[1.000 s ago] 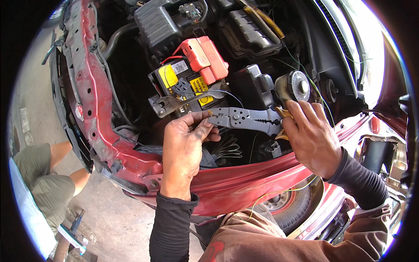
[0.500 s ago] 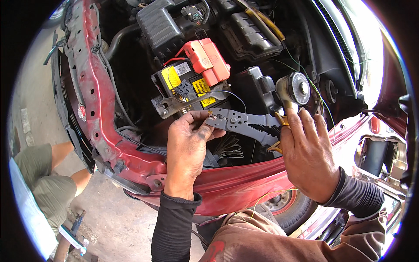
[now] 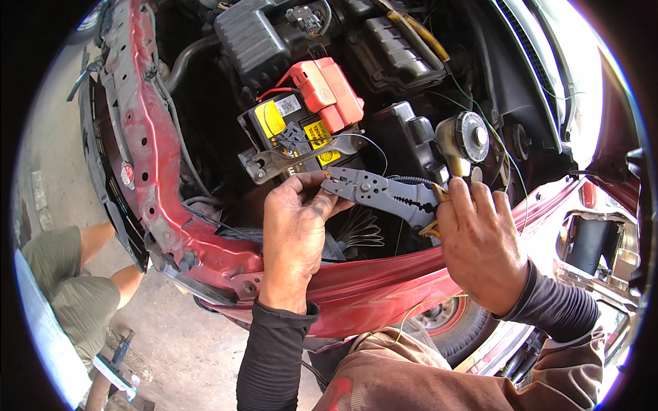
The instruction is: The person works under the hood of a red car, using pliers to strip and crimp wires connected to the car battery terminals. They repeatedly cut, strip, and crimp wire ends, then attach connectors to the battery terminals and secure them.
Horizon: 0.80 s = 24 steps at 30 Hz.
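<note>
My right hand (image 3: 483,250) is wrapped round the yellow handles of a grey wire stripper (image 3: 370,189), whose flat jaw points left over the engine bay. At the tip of that jaw, my left hand (image 3: 296,229) pinches a small brass-coloured terminal (image 3: 327,174) between thumb and fingers. The jaw tip touches the terminal or lies right against it; the fingers partly hide the spot. A thin dark wire (image 3: 373,144) loops over the battery just beyond the tool.
A car battery (image 3: 271,120) with a red cover (image 3: 336,96) and a metal bracket lies beyond my hands. A round-capped reservoir (image 3: 473,137) stands at the right. The red car body edge (image 3: 370,274) runs nearer me. Someone's legs in shorts (image 3: 75,288) show at far left.
The stripper's tip has shifted slightly up and its jaws look a little more closed. My right hand has moved slightly left; my left hand keeps its pinch.
</note>
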Motion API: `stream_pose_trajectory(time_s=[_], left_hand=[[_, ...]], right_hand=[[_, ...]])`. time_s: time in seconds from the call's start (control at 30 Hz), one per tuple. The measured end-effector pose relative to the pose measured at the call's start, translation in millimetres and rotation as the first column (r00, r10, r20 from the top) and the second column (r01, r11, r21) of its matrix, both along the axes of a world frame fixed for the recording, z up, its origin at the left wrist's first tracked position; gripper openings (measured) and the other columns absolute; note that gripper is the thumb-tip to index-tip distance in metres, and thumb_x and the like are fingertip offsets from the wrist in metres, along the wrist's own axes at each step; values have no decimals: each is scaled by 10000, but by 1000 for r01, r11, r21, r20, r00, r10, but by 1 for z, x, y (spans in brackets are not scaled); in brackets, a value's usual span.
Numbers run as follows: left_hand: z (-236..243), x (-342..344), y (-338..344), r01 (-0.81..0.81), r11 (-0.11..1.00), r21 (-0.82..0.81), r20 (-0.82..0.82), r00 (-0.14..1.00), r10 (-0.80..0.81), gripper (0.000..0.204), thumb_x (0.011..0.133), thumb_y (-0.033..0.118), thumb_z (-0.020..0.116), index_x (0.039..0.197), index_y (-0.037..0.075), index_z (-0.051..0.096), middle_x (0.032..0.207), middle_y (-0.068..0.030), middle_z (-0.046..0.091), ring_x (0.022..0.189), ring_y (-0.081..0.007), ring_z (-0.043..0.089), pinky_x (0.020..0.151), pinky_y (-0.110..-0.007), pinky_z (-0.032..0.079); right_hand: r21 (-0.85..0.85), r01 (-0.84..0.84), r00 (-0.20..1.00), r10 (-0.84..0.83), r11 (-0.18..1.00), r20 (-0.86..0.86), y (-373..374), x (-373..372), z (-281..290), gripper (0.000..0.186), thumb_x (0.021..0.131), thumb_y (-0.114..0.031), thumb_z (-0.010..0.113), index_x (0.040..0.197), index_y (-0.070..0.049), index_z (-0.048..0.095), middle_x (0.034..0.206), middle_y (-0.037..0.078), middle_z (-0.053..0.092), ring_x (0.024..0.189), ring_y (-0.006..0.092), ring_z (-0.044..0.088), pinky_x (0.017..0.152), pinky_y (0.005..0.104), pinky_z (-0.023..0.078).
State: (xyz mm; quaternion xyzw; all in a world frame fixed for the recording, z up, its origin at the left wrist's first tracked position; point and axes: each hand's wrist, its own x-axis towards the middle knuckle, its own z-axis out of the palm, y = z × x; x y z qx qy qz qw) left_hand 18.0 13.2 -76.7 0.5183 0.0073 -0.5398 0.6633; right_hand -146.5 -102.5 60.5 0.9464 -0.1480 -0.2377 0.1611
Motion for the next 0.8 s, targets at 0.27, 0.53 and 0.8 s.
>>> stream_pose_trajectory(time_s=[0.27,0.53,0.8], left_hand=[[-4,3,1,-12,1000,7,-30,999,12,181,1051,-15,604,1207,-89,657,1115,-146,749,953,-193,751,910,-332,639],[-6,3,3,-4,1000,-4,-2,1000,4,177,1043,3,625,1177,-69,715,1062,-122,767,897,-173,742,845,-310,632],[-6,3,3,16,1000,-13,1,1000,-16,173,1043,16,633,1165,-66,725,1047,-118,768,887,-169,735,841,-309,626]], right_hand=[[51,-39,999,38,998,18,-17,0,-3,260,837,-74,692,1067,36,643,1320,216,572,1174,314,575,962,439,467],[50,-130,989,126,990,76,-35,-5,-4,244,866,-148,756,1059,-11,696,1159,108,580,1061,229,578,831,401,495],[71,-154,985,147,986,95,-44,-5,-4,264,855,-145,775,1075,-29,687,1141,95,602,1077,224,603,859,406,499]])
